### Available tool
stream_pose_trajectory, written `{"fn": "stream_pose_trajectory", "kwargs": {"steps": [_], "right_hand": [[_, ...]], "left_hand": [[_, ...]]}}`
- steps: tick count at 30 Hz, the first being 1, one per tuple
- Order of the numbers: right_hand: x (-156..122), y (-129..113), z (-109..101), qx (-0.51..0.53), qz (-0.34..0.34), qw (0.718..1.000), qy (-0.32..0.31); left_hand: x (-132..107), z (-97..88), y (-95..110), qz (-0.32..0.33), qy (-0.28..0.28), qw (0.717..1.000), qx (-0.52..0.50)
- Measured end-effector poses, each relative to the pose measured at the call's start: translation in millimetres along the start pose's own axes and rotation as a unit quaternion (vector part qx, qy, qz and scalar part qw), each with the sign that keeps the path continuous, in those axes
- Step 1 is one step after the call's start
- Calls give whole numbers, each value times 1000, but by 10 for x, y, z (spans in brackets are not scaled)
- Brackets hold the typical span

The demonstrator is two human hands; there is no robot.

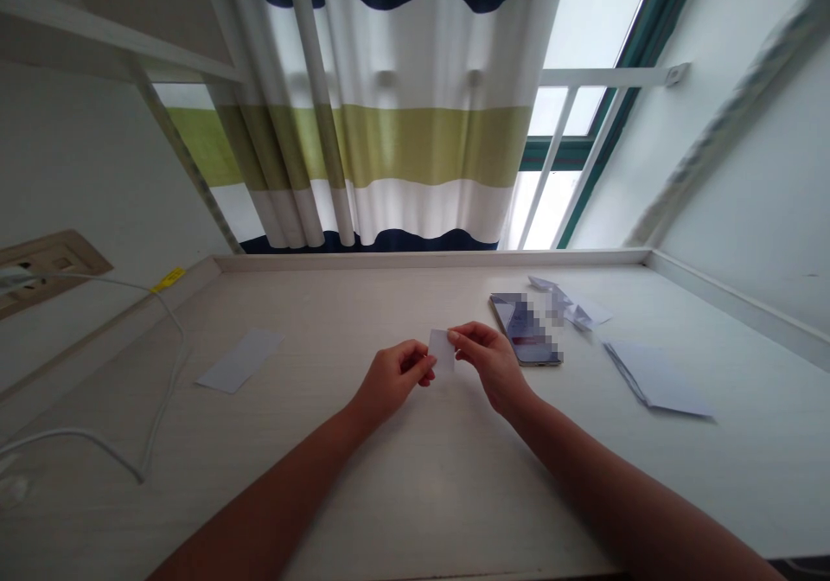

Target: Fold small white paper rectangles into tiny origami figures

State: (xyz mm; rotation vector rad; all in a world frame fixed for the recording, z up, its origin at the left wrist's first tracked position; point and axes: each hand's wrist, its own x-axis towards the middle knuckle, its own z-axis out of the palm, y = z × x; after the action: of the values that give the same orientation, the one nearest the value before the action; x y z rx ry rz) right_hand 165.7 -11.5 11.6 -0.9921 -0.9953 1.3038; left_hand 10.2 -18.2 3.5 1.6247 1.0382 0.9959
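Between my two hands is a small white piece of paper (pixel 442 350), held a little above the pale tabletop (pixel 415 486). My left hand (pixel 395 375) pinches its left edge between thumb and fingers. At its upper right corner, my right hand (pixel 486 358) grips it the same way. Just beyond the right hand lies a smartphone (pixel 512 322), screen up and partly blurred out. Folded white paper pieces (pixel 574 309) sit behind the phone.
A stack of white paper (pixel 658 378) lies at the right, and a single white sheet (pixel 239 360) at the left. A white cable (pixel 174 373) runs from a wall socket (pixel 58 261) down onto the left side of the table. A striped curtain (pixel 402 131) hangs behind the raised back edge.
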Motion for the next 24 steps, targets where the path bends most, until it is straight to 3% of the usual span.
{"fn": "stream_pose_trajectory", "kwargs": {"steps": [15, 24], "right_hand": [[-1, 42, -1, 5, -1, 1000, -25], [-36, 51, 14, 51, 10, 990, -131]], "left_hand": [[18, -13, -33, -9, -9, 1000, 9], [69, -46, 7, -61, 24, 985, -159]]}}
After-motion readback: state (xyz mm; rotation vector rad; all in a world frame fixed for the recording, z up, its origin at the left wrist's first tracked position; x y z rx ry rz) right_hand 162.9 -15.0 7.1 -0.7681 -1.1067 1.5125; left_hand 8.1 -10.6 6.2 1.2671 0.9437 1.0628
